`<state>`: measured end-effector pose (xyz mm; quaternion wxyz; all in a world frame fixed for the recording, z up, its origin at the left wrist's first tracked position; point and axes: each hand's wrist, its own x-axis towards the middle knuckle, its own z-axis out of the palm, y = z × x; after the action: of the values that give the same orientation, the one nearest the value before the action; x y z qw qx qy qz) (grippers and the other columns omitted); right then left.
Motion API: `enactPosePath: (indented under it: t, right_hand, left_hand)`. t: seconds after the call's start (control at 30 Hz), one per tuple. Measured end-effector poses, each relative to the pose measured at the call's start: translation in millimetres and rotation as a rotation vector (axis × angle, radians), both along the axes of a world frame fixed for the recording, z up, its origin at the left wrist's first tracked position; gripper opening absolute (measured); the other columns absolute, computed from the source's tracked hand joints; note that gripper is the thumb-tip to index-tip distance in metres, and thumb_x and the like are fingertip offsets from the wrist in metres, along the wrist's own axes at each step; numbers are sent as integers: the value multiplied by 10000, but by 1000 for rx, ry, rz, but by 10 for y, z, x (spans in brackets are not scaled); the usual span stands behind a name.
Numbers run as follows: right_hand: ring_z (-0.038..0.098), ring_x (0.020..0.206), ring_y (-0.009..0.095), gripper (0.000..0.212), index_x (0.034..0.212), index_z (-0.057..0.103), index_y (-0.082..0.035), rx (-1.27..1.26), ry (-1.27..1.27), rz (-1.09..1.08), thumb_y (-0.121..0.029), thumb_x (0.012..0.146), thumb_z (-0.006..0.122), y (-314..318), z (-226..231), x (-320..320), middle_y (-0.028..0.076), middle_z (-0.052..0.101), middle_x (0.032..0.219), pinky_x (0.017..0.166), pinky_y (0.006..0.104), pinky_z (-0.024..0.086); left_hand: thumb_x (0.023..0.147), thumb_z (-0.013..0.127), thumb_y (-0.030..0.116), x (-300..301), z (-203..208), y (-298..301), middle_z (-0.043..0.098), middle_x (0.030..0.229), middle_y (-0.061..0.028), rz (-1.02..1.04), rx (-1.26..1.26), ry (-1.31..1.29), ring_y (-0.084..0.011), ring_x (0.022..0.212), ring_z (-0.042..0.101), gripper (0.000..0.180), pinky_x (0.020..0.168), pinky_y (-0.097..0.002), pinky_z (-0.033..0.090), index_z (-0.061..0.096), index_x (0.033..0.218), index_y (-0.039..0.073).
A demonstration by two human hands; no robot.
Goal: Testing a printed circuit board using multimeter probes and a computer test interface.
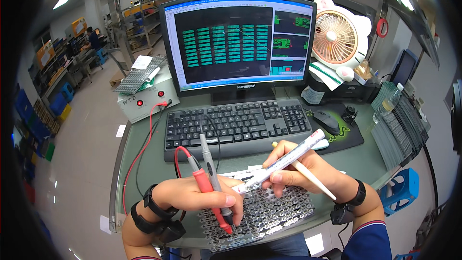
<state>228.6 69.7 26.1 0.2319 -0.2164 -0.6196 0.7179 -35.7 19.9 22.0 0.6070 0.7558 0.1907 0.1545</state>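
My left hand (214, 196) is closed round two test probes, a red one (204, 183) and a grey one with a black tip (211, 161). Both slant down over a panel of small circuit boards (284, 212) lying at the table's front. Closed too, my right hand (308, 167) grips a white marker pen (294, 155) and a thin cream-coloured stick (315, 180). The marker's lower end meets the fingers of my left hand; whether those fingers hold its white end I cannot tell. Part of the panel is hidden under both hands.
Behind my hands lies a black keyboard (236, 127), with a monitor (240, 43) beyond it. A mouse (327, 122) rests on a dark mat. A white box (147, 98) feeds the red probe lead (140, 156). Stacked panels (399, 130), a bottle (389, 101) and a fan (337, 36) stand right.
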Motion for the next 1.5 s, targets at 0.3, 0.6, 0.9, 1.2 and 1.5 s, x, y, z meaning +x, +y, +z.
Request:
enactPosePath:
  t: [0.3, 0.6, 0.9, 1.2, 1.5]
  right_hand:
    - [692, 650, 162, 223, 1101, 526, 45, -48, -95, -7, -74, 944, 631, -118, 100, -181, 193, 702, 921, 536, 260, 586]
    - [623, 544, 111, 213, 988, 547, -10, 91, -109, -119, -209, 967, 619, -136, 181, -132, 79, 653, 730, 460, 211, 500]
    - [638, 621, 212, 336, 898, 567, -50, 805, -648, -176, -381, 956, 582, 683, 29, 555, 87, 617, 670, 600, 344, 487]
    - [444, 577, 7, 265, 963, 588, -91, 76, -152, -270, -346, 939, 656, 510, 41, 510, -65, 501, 713, 509, 158, 335]
    - [443, 548, 15, 273, 834, 556, -81, 241, -127, -300, -294, 917, 705, 469, 58, 512, -44, 495, 663, 490, 184, 345]
  left_hand:
    - [1024, 336, 332, -4, -32, -61, 682, 1043, -102, 52, -71, -24, -225, 1009, 588, 484, 942, -349, 419, 697, 1025, 10]
    - [1026, 355, 322, 40, -74, -12, 658, 976, -103, 57, -15, -46, -217, 960, 582, 471, 900, -341, 427, 703, 1023, 4]
    - [991, 308, 267, 78, 8, 34, 587, 872, -130, 13, 21, -47, -236, 777, 493, 472, 798, -335, 414, 666, 940, -36]
    - [989, 340, 238, 3, 15, 28, 625, 940, -141, 1, -20, -38, -260, 883, 550, 426, 841, -360, 426, 661, 955, -40]
    - [919, 347, 232, 46, 36, 69, 584, 886, -130, 9, -25, 36, -219, 788, 520, 426, 762, -336, 425, 672, 961, -41]
